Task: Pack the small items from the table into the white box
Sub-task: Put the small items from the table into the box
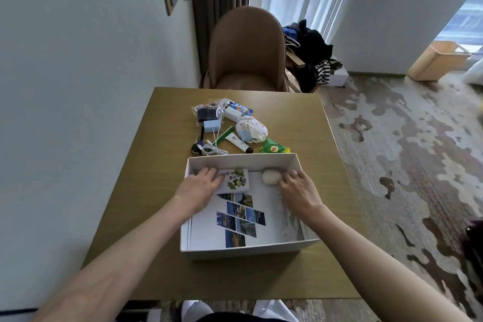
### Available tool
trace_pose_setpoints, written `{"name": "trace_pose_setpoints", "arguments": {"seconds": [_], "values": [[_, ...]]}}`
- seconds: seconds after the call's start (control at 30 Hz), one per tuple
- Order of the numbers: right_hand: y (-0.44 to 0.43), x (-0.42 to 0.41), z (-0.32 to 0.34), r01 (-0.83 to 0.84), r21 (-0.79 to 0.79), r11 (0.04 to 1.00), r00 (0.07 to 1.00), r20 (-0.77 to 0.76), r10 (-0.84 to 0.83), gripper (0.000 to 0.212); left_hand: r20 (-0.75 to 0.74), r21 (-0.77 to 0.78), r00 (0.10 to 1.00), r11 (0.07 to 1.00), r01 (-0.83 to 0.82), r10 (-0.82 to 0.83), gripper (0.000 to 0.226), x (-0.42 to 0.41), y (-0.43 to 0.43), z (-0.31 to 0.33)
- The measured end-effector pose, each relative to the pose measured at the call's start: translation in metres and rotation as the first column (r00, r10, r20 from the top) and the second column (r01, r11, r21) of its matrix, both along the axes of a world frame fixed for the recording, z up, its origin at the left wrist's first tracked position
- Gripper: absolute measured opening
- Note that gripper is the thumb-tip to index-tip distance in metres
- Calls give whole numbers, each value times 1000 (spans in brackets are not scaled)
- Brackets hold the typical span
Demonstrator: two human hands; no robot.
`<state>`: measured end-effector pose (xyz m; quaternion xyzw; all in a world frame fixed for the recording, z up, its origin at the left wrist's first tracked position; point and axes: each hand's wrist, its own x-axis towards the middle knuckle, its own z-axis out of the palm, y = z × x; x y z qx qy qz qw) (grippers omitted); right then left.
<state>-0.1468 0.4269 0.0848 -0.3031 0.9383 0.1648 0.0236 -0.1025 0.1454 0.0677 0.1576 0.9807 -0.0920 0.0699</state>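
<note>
The white box (pixel 243 249) stands open on the wooden table (pixel 146 191), with a printed sheet of photos (pixel 241 219) on its floor. My left hand (pixel 200 185) lies with straight fingers in the box's far left corner, its thumb touching a small white packet with a green print (pixel 236 178). My right hand (pixel 298 187) is at the far right, fingers and thumb curled round a white fluffy ball (pixel 269 176). Beyond the box lie a green tea packet (pixel 274 149), a white tube (pixel 239 142), a white cloth bundle (pixel 251 128), a white cable (pixel 213 150) and a light blue block (pixel 211 126).
Further back on the table are a clear bag with a dark item (pixel 206 112) and a blue-white packet (pixel 235 107). A brown chair (pixel 245 49) stands behind the table. A wall runs along the left. Clothes (pixel 311 55) are piled at the right.
</note>
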Motion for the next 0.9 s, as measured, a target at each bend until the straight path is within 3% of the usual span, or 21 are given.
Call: {"name": "trace_pose_setpoints", "arguments": {"seconds": [0.13, 0.27, 0.47, 0.53, 0.6, 0.7, 0.77, 0.9], "values": [[2, 6, 3, -12, 102, 995, 1000, 25, 9, 31, -9, -102, 999, 994, 44, -45, 78, 4, -2, 3], [4, 20, 6, 11, 107, 994, 998, 63, -18, 21, -8, -232, 996, 969, 90, -94, 96, 13, 1, 8], [3, 23, 10, 14, 15, 1000, 989, 148, -16, 17, -13, -244, 996, 967, 80, -85, 85, 32, 12, 17], [-4, 17, 20, 38, -104, 994, 975, 224, -14, 17, -4, -140, 1000, 990, 23, -24, 71, 36, 18, 18], [-12, 8, 30, 86, -247, 965, 952, 307, -6, 17, 4, 60, 997, 995, -82, 82, 52, 36, 26, 23], [-28, -9, 46, 144, -368, 919, 921, 390, 12, 21, -23, 341, 976, 919, -195, 216, 37, 31, 30, 35], [-40, -22, 54, 202, -442, 874, 896, 445, 18, 25, -39, 501, 952, 831, -244, 303, 29, 22, 29, 46], [-63, -54, 61, 262, -535, 803, 888, 459, 16, 28, 32, 765, 876, 552, -332, 481, 21, -7, 25, 67]]}}
